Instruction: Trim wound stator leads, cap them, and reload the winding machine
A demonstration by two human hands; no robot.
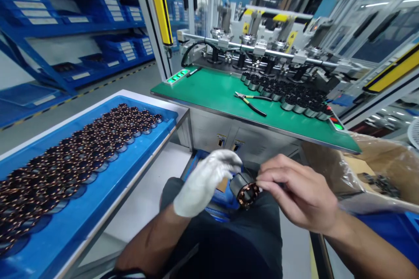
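My left hand [209, 181], in a white glove, holds a motor stator [238, 184] above my lap. The stator is tilted, its copper-wound end turned down and toward my right. My bare right hand [299, 192] is closed in a pinch, with thumb and fingertips right at the copper winding's edge. Whatever lies between those fingertips is too small to make out. Left of me, many similar wound stators [94, 139] stand close together in a blue tray [140, 150].
Ahead is a green work mat [209, 87] carrying pliers [252, 101] and rows of unwound black-and-silver cores [288, 93]. A winding machine [262, 48] stands behind. At right sits a plastic-lined carton [386, 178] with dark parts. Blue bins [108, 4] fill shelves at left.
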